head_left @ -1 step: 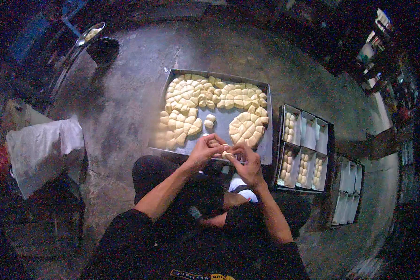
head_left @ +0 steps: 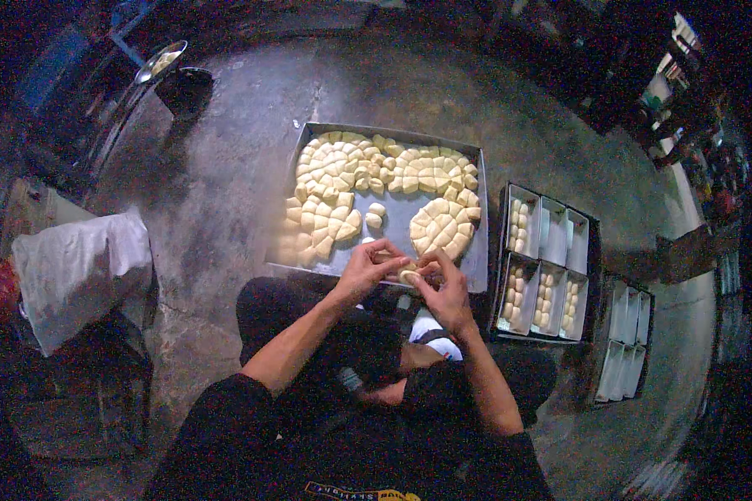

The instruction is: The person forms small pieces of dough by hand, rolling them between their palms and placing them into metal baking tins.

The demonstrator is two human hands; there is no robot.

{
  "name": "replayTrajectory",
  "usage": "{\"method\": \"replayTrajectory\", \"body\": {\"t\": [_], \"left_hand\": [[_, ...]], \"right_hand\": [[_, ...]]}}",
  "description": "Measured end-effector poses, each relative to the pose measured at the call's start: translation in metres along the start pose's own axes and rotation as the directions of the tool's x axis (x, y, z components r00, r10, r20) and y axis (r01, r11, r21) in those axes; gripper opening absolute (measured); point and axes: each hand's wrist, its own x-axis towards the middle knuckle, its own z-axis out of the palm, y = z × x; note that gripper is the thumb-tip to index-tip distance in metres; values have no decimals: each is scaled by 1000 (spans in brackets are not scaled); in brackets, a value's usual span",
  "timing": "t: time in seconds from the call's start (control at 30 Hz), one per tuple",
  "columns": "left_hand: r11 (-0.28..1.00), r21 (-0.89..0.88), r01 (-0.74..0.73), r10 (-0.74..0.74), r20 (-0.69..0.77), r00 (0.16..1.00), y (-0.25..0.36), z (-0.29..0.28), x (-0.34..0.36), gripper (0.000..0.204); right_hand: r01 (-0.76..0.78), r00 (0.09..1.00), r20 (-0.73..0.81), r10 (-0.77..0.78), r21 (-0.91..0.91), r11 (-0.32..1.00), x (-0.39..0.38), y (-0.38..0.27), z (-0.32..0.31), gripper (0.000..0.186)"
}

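Note:
Over the near edge of a wide metal tray (head_left: 309,140), my two hands meet at a small piece of pale dough (head_left: 408,275). My left hand (head_left: 374,265) pinches it from the left with bent fingers. From the right, the thumb and fingers of my right hand (head_left: 444,288) close on the same piece. Cut dough pieces (head_left: 330,163) cover much of the tray in joined clusters, with a rounded cluster (head_left: 443,227) just beyond my right hand. A few loose dough pieces (head_left: 375,215) lie on bare metal in the middle.
Right of the tray stands a dark-framed set of baking tins (head_left: 551,225); several compartments hold rows of dough balls (head_left: 545,301). Farther right is another tin set (head_left: 622,342). A white cloth (head_left: 88,259) drapes something at left. A scale with a round pan (head_left: 162,62) stands far left.
The fingers of my right hand have shifted slightly around the dough piece. The tray and tins stay where they were.

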Motion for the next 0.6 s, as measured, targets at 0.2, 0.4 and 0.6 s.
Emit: {"method": "replayTrajectory", "body": {"t": [0.2, 0.4, 0.6], "left_hand": [[788, 479, -387, 382, 113, 917, 16, 27, -11, 25], [989, 144, -35, 42, -45, 998, 4, 24, 0, 20], [978, 77, 194, -201, 107, 974, 0, 20, 4, 32]], "right_hand": [[-247, 967, 118, 227, 196, 949, -4, 24, -14, 14], [120, 985, -122, -124, -39, 992, -3, 11, -19, 25], [17, 997, -72, -24, -92, 996, -2, 29, -15, 21]]}}
